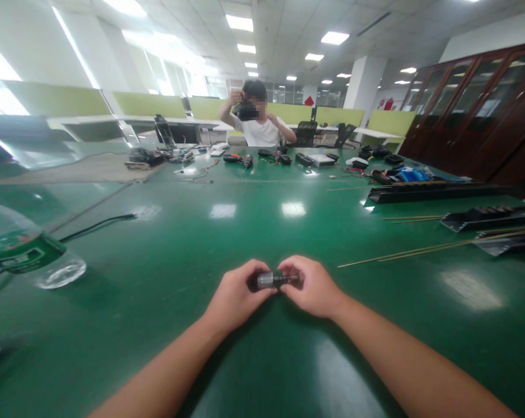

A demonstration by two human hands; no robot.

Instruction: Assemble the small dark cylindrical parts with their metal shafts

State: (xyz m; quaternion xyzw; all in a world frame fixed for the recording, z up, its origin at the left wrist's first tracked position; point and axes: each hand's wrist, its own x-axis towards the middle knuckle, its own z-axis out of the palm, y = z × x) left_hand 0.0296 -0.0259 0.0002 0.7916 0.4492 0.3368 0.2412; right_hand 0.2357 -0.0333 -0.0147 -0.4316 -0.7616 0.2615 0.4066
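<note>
Between my hands, just over the green table [188, 232], is a small dark metal cylinder [268, 280] with a ribbed grey body and a thinner shaft on its right end. My left hand [240, 290] grips the thick end, thumb below and fingers curled over the top. Around the shaft end, the fingers and thumb of my right hand [310, 284] are closed. Parts of the cylinder are hidden behind the fingers, and its exact kind is not clear.
A clear water bottle [27, 249] lies at the left beside a black cable [97, 225]. Thin brass-coloured rods [402, 254] and black metal channels [432, 193] are on the right. Power tools [240, 160] and parts line the far side, where a person [258, 130] sits.
</note>
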